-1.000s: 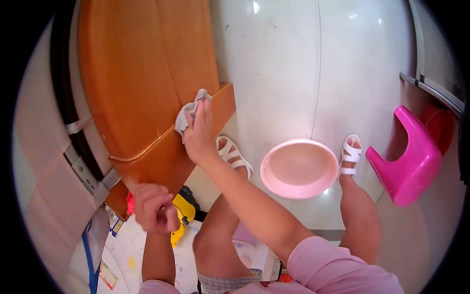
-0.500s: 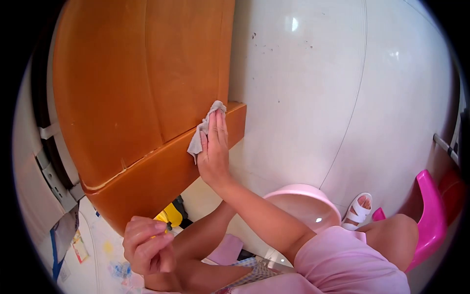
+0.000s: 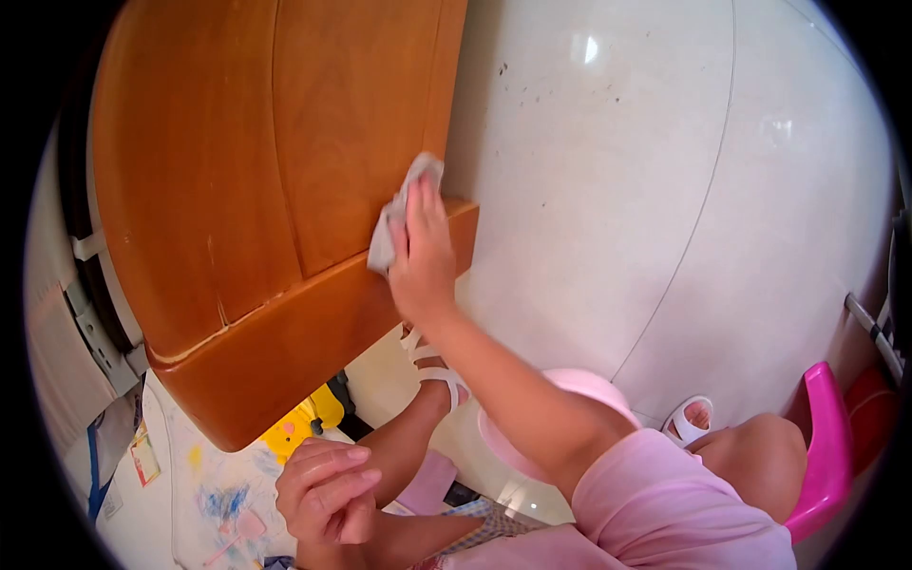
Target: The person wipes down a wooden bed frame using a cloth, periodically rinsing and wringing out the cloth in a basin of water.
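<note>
My right hand [image 3: 424, 256] presses a grey cloth [image 3: 385, 237] against an orange-brown wooden furniture panel [image 3: 351, 123], near where it meets the lower rail [image 3: 313, 342]. Its fingers lie extended over the cloth, which is slightly blurred. Lower down, my left hand [image 3: 328, 489] is held in the air above my leg, with its fingers curled in and nothing visible in them. A pale line of wear or residue runs along the seam at the panel's lower left corner.
Partly behind my right arm, a pink basin [image 3: 594, 385] stands on the glossy white floor [image 3: 589, 209]. A bright pink plastic seat [image 3: 822, 456] is at right. Below the rail are a yellow item [image 3: 290, 432] and a white surface with coloured marks [image 3: 204, 456].
My right hand and the cloth have moved up along the panel. My left hand has shifted slightly right and down. The view has moved a little, showing more of my sandalled foot.
</note>
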Demonstrator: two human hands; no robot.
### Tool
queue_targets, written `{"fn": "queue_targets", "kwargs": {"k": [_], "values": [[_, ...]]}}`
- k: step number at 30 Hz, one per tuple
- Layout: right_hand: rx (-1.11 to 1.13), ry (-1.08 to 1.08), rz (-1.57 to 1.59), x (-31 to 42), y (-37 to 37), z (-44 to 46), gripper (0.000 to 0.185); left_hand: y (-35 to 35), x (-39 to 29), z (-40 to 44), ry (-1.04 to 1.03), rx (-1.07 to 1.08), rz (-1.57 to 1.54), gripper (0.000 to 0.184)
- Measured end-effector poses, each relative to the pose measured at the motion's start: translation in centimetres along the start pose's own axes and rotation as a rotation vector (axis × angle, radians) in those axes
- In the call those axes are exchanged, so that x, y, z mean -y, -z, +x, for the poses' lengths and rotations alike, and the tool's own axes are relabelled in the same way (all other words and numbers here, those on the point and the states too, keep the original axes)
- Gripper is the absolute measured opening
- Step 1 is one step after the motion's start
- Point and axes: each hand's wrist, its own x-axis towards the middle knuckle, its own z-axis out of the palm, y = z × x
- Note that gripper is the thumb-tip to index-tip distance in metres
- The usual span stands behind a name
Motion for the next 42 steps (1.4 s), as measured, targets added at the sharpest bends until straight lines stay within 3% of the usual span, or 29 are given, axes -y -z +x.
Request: {"fn": "queue_targets", "kwargs": {"k": [3, 9, 11, 14, 16, 20, 23, 25, 27, 31, 35, 37, 40, 42], "values": [[0.0, 0.106, -0.054, -0.4, -0.6, -2.7, 0.05, -0.1, 0.2, 0.1, 0.025, 0.036, 0.023, 0.032], [0.0, -0.019, 0.005, 0.2, 0.2, 0.7, 0.052, -0.3, -0.2, 0.4, 0.114, 0.057, -0.006, 0.036], [0.0, 0.141, 0.024, -0.3, -0.9, -2.5, 0.054, -0.6, 0.1, 0.2, 0.102, 0.081, -0.014, 0.036], [0.053, 0.183, 0.015, 2.1, -1.3, -2.9, 0.057, -0.5, 0.0, 0.2, 0.099, 0.093, -0.03, 0.037], [0.033, 0.031, 0.045, 1.8, -1.1, 1.4, 0.062, -0.6, -0.3, 0.5, 0.097, 0.074, -0.026, 0.037], [0.047, -0.12, -0.006, 0.4, -1.4, 0.0, 0.066, -1.0, -0.6, 1.4, 0.076, 0.124, -0.026, 0.037], [0.026, -0.024, -0.104, 1.2, -1.8, -1.6, 0.067, -1.0, -0.5, 2.0, 0.058, 0.155, -0.043, 0.039], [0.025, -0.052, -0.092, 0.0, -1.8, 1.3, 0.069, -1.1, -0.3, 2.3, 0.016, 0.144, -0.088, 0.041], [-0.001, -0.23, 0.106, -1.8, -0.8, 4.7, 0.069, -1.3, -0.7, 2.6, 0.032, 0.162, -0.07, 0.04], [0.033, -0.265, 0.026, -1.2, -1.2, 2.6, 0.068, -1.6, -0.3, 2.7, 0.021, 0.173, -0.077, 0.039], [0.02, -0.081, -0.153, 2.2, -1.6, 3.8, 0.07, -1.3, -0.3, 2.5, 0.028, 0.139, -0.106, 0.041], [0.072, 0.268, -0.146, 5.2, -1.4, 4.6, 0.071, -1.5, 0.0, 2.2, 0.04, 0.147, -0.087, 0.041], [0.187, 0.278, -0.219, 2.8, -0.4, 4.0, 0.071, -1.2, 0.1, 2.1, 0.033, 0.166, -0.07, 0.042], [0.116, 0.201, -0.18, 1.5, -0.5, 4.4, 0.071, -1.0, 0.2, 2.1, 0.024, 0.157, -0.067, 0.043]]}}
